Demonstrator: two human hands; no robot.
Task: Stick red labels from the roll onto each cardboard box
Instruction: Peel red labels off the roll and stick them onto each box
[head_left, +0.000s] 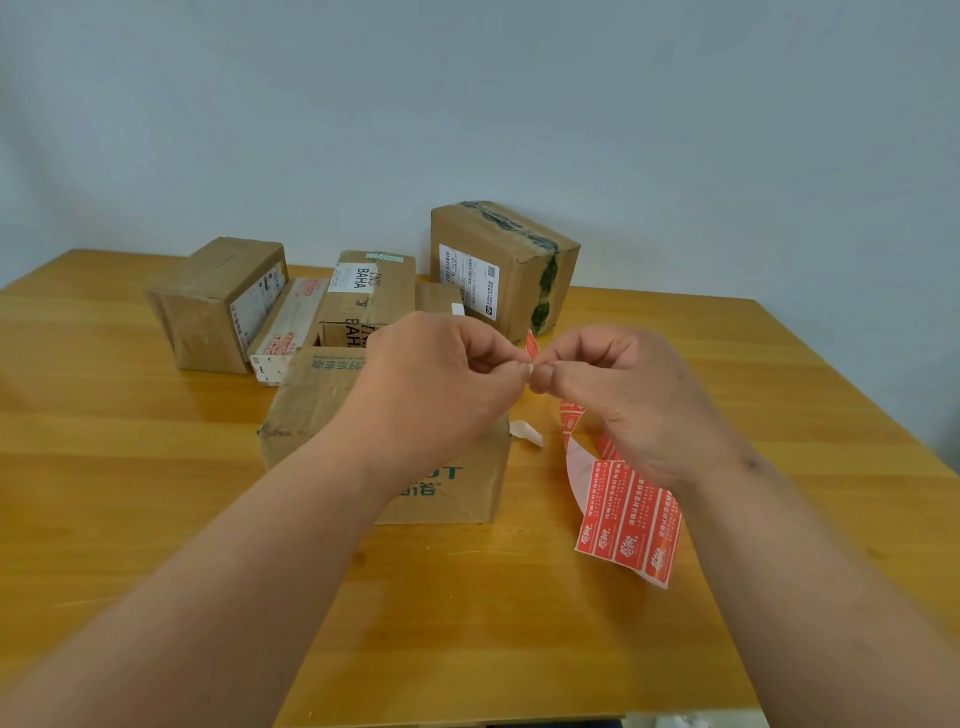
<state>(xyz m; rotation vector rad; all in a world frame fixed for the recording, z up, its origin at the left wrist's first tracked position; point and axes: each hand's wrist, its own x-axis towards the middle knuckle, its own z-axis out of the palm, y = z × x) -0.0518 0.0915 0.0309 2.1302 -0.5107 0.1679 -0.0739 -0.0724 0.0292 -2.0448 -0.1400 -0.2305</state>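
A strip of red labels (631, 530) on white backing curls down from my right hand (634, 400) onto the table. My left hand (441, 384) meets it fingertip to fingertip, and both pinch the strip's upper end (531, 347) above the nearest cardboard box (311, 400) with green print. Behind stand more boxes: one at the left (213, 301), a BAHA-printed one (374, 291) in the middle, and a tall one with green tape (504, 265) at the back right. A flat white and red box (291, 327) lies between the left two.
The wooden table (130, 467) stretches wide to the left and right of the boxes. A small scrap of white backing paper (527, 432) lies by the near box's right corner. A plain wall rises behind the table.
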